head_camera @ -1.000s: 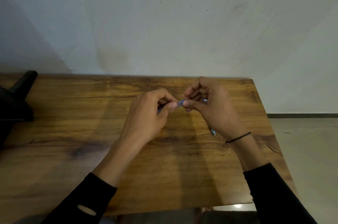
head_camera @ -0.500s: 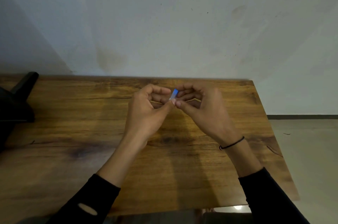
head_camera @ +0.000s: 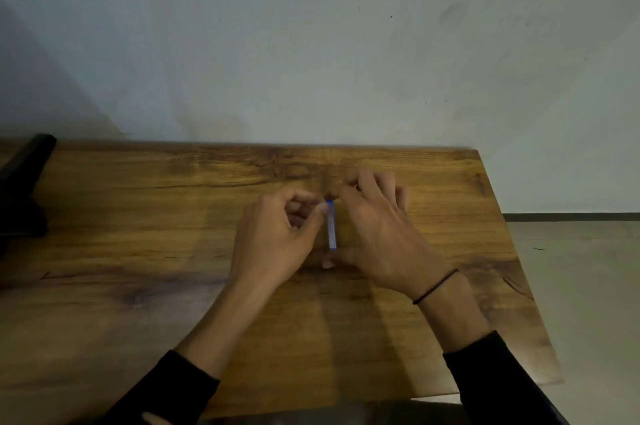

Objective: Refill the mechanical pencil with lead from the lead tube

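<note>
A slim blue lead tube (head_camera: 331, 227) stands on end just above the wooden table (head_camera: 138, 234), between my two hands. My right hand (head_camera: 377, 234) holds it, thumb under its near end and fingers curled over its far end. My left hand (head_camera: 277, 237) pinches the tube's far end with thumb and forefinger. The mechanical pencil does not show; I cannot tell whether my right hand covers it. Motion blurs the image, so no lead is discernible.
A black object (head_camera: 20, 189) sits at the table's far left edge. A pale wall (head_camera: 311, 43) runs along the table's back edge. The table ends at the right (head_camera: 512, 251), with floor (head_camera: 588, 286) beyond it.
Both hands have dropped closer to the table. The blue tube has turned from lying across between the fingertips to standing lengthwise, and my right fingers have spread over it.
</note>
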Available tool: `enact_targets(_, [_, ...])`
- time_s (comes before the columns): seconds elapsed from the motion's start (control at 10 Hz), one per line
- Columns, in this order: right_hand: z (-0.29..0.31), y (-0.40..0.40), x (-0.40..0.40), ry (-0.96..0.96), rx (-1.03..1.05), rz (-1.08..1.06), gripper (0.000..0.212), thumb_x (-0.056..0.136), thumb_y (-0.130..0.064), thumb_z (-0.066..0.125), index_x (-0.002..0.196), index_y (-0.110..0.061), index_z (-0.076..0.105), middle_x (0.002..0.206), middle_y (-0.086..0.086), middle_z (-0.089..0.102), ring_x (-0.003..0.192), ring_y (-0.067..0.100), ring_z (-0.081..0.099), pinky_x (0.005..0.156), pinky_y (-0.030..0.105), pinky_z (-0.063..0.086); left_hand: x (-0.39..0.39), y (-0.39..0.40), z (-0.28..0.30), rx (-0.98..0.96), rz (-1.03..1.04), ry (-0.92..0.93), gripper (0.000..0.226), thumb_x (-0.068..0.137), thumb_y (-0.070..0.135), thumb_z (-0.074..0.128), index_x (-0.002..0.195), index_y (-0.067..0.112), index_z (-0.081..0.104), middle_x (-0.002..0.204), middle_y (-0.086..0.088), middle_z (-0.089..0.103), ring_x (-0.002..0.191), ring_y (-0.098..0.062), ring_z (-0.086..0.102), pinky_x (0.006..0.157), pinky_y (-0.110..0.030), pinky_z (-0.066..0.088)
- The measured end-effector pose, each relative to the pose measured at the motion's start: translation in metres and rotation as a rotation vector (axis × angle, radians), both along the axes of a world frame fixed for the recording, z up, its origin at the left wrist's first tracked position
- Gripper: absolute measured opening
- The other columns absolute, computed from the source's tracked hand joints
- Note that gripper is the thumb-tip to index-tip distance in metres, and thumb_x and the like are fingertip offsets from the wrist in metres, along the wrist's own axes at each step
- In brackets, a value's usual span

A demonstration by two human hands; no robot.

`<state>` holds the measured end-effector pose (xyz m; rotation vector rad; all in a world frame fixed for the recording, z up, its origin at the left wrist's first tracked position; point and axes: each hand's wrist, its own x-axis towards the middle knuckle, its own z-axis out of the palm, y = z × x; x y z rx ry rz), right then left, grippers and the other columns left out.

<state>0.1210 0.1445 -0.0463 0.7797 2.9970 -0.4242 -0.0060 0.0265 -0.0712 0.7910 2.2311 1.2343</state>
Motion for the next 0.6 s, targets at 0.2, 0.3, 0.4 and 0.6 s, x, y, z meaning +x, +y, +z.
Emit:
enact_targets(0.2, [-0.014,0.009,-0.001,-0.136,-0.003,0.007,0.101,0.062,-0.07,0.087,0.143,-0.023,0.048,0.144,0.002,0.037,0.132,0.027,0.031,0.105,0.051,0.035,-0.006,-0.017,0.002,-0.036,-0.182,0.305,0.013,0.098,0.029,0.074,0.111,0.026,0.077,0.106,0.013,0.076,0.097,-0.004,0.072,0.082,-0.029,0.061])
enact_targets(0.3, [-0.012,0.004,-0.004,-0.15,0.022,0.009,0.103,0.059,-0.065,0.091,0.141,-0.02,0.05,0.144,0.004,0.041,0.13,0.028,0.032,0.097,0.05,0.031,-0.012,-0.026,-0.003,-0.079,-0.262,0.373,0.018,0.099,0.022,0.073,0.117,0.02,0.076,0.113,0.006,0.071,0.103,-0.013,0.069,0.086,-0.034,0.061])
enact_targets(0.4, [0.0,-0.002,-0.003,-0.209,0.002,-0.024,0.101,0.062,-0.061,0.091,0.144,-0.02,0.048,0.147,0.003,0.043,0.135,0.029,0.037,0.098,0.053,0.032,-0.012,-0.045,0.001,-0.132,-0.251,0.29,0.025,0.102,0.02,0.07,0.127,0.022,0.073,0.123,0.008,0.063,0.111,-0.011,0.066,0.092,-0.015,0.051])
enact_targets(0.6, [0.052,-0.016,0.0,-0.161,-0.255,-0.222,0.071,0.086,-0.044,0.072,0.147,-0.017,0.047,0.144,0.005,0.05,0.14,0.03,0.038,0.105,0.059,0.033,-0.002,-0.075,0.039,-0.422,-0.149,0.174,0.031,0.099,0.017,0.07,0.129,0.015,0.071,0.131,-0.012,0.064,0.123,-0.038,0.064,0.099,-0.048,0.058])
